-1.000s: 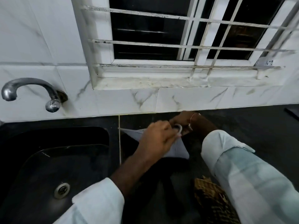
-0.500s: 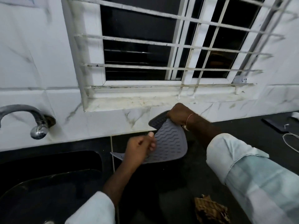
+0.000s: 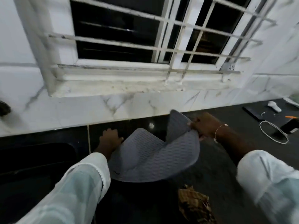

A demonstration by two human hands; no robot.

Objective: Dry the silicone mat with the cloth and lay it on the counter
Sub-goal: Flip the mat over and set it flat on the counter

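Observation:
The grey silicone mat point(image 3: 150, 157), ribbed with a wavy pattern, hangs bent and sagging over the black counter point(image 3: 226, 172) in the middle of the view. My right hand point(image 3: 205, 126) pinches its far right edge, which folds upward. My left hand point(image 3: 110, 139) holds the mat's left edge with curled fingers, partly hidden behind the mat. The brown patterned cloth point(image 3: 194, 206) lies crumpled on the counter near the front, below the mat, and neither hand touches it.
A black sink point(image 3: 32, 160) sits to the left. White marble tiles and a barred window point(image 3: 145, 38) rise behind the counter. At the far right lie a dark flat device point(image 3: 255, 110), a white cable loop point(image 3: 273, 131) and small white items.
The mat has unfolded and spread wider between my hands, and it has come down toward the counter. My view has swung right, so the tap has left the frame.

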